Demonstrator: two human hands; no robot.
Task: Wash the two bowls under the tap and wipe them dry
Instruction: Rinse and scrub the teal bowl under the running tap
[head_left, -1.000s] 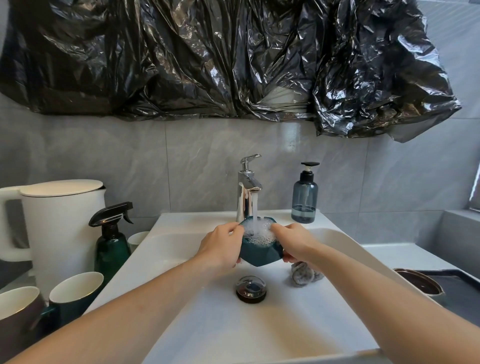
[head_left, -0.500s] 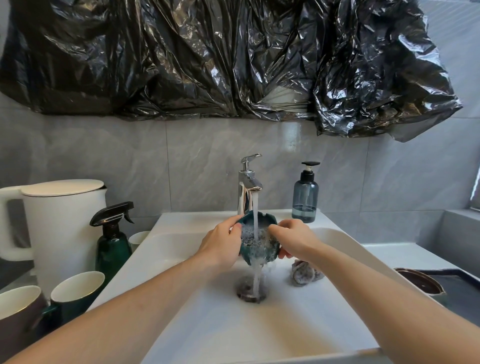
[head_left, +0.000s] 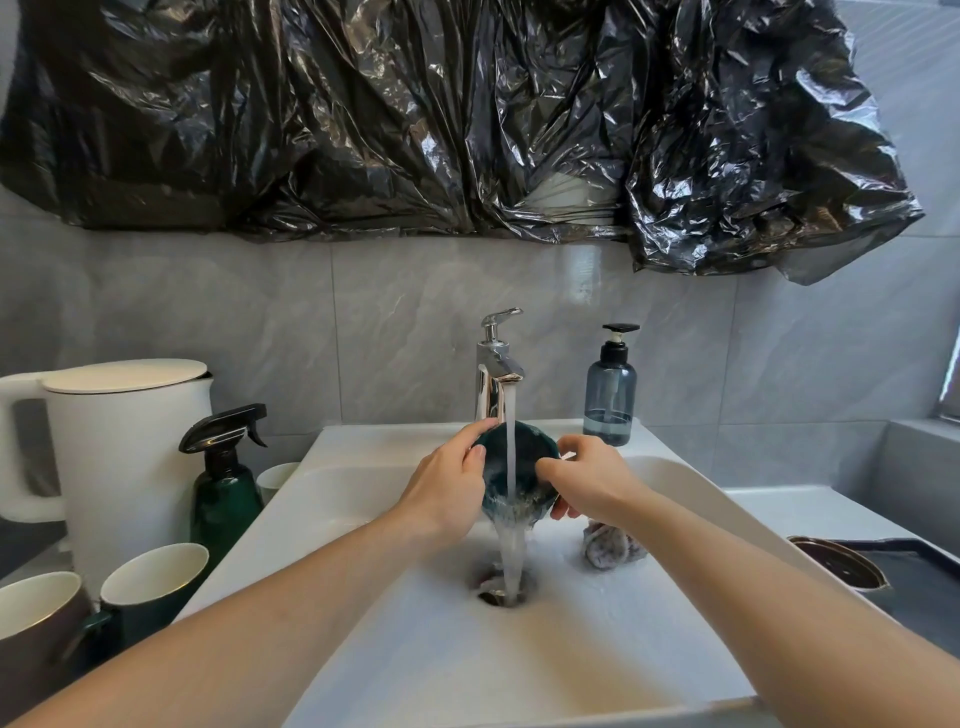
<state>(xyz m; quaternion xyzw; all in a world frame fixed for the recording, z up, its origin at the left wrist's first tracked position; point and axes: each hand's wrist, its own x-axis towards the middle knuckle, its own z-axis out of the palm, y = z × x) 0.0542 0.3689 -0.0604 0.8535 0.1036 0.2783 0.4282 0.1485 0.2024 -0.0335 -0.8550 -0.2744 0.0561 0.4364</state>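
Note:
A small dark green bowl (head_left: 524, 462) is tilted toward me under the running chrome tap (head_left: 496, 374), its opening facing me. Water streams through it and pours off its lower rim into the drain (head_left: 501, 590). My left hand (head_left: 447, 488) grips the bowl's left rim. My right hand (head_left: 587, 480) holds its right rim, fingers wrapped over the edge. A second, brown bowl (head_left: 836, 564) sits on a dark mat at the right of the white sink (head_left: 415, 649). A grey cloth (head_left: 608, 551) lies wadded in the basin below my right hand.
A blue soap dispenser (head_left: 610, 395) stands right of the tap. On the left counter are a white kettle (head_left: 119, 457), a green spray bottle (head_left: 226, 488) and two mugs (head_left: 150, 587). Black plastic sheeting (head_left: 467, 119) hangs on the wall above.
The bowl, foamy and nearly upright a second ago, has tipped toward me; the foam has rinsed out and water now pours from it into the drain.

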